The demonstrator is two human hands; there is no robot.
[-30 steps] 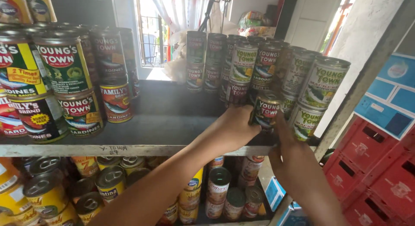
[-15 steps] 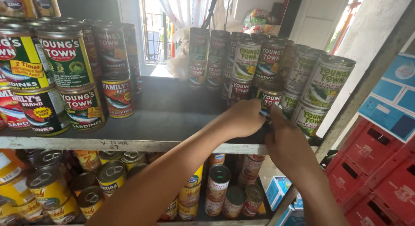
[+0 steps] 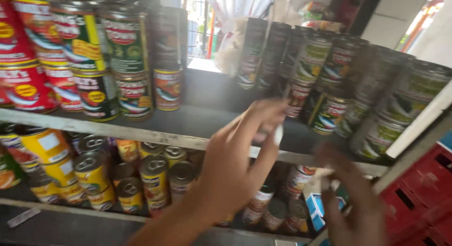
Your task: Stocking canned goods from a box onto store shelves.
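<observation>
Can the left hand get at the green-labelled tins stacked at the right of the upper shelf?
Probably yes: the left hand is raised before the upper shelf, empty as far as the blur shows, with nothing between it and the green-labelled tins.

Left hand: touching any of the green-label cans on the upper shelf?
Apart. Head view shows the left hand, blurred, in front of the shelf edge, fingers spread and empty, clear of the green-label cans behind.

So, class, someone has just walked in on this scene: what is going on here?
A person stands at a shop shelf stacked with tins. Their left hand is raised in front of the shelf edge, fingers spread, holding nothing that can be made out; the picture is blurred. Their right hand hangs lower, below the green-labelled tins. More small tins lie on the shelf below, beside red crates.
</observation>
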